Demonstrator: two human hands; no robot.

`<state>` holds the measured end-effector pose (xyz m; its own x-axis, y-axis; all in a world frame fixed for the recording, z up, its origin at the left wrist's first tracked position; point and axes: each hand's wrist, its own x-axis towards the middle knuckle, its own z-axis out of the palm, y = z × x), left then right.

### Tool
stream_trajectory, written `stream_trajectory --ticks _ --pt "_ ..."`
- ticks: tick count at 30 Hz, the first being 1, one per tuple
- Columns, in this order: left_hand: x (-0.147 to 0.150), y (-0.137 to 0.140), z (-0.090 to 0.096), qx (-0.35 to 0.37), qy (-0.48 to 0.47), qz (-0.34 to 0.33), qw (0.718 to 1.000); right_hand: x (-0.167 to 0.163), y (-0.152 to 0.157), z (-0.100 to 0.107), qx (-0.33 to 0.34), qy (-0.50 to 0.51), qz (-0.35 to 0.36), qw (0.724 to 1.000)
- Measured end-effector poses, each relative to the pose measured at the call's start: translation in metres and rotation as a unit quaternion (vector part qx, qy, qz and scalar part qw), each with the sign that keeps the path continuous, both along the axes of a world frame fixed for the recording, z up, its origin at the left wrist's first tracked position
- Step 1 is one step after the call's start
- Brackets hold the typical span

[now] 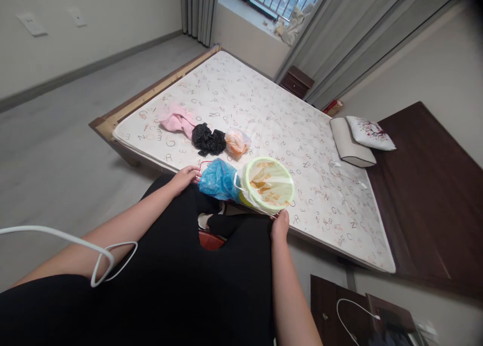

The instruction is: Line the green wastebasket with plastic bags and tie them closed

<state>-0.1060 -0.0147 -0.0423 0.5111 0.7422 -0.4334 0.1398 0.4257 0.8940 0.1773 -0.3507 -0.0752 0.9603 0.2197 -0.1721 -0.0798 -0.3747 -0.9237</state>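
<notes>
A light green trash bin (289, 177) stands at the near edge of the mattress, lined with a translucent white bag (269, 180) that has orange-brown markings. My right hand (279, 226) is closed at the bin's near rim, pinching the liner's white drawstring. To the bin's left lies a crumpled blue plastic bag (219, 179) with a red drawstring. My left hand (186, 178) has its fingers closed on the left edge of that blue bag. Behind them sit a black plastic bag (207, 140), a white-and-orange bag (237, 143) and a pink cloth-like bundle (177, 121).
The letter-printed mattress (241, 92) lies on a wooden bed frame (154, 87). Pillows (350, 142) rest by the dark headboard (426, 200). A white cable (75, 240) loops past my left arm. A red stool (211, 240) shows below me, nightstands (296, 82) beside the bed.
</notes>
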Motion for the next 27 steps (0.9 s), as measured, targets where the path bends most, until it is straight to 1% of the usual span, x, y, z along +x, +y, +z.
stream_trajectory --ticks 9,22,24,27 --pt "-0.0002 0.0012 -0.0076 0.007 -0.001 -0.009 1.000 0.0013 -0.0014 -0.0029 -0.007 -0.003 0.002 1.000" --pt "-0.0003 0.0013 -0.0083 0.020 0.005 -0.014 1.000 0.0001 0.0000 -0.0016 0.002 -0.006 -0.008 1.000" --pt "-0.0002 0.0009 -0.0073 0.017 0.004 -0.011 1.000 0.0004 0.0003 -0.0003 0.024 -0.002 -0.031 0.999" --pt "0.0001 0.0003 -0.0051 0.009 0.003 -0.006 1.000 0.0024 -0.0007 0.0007 0.092 0.017 -0.094 0.991"
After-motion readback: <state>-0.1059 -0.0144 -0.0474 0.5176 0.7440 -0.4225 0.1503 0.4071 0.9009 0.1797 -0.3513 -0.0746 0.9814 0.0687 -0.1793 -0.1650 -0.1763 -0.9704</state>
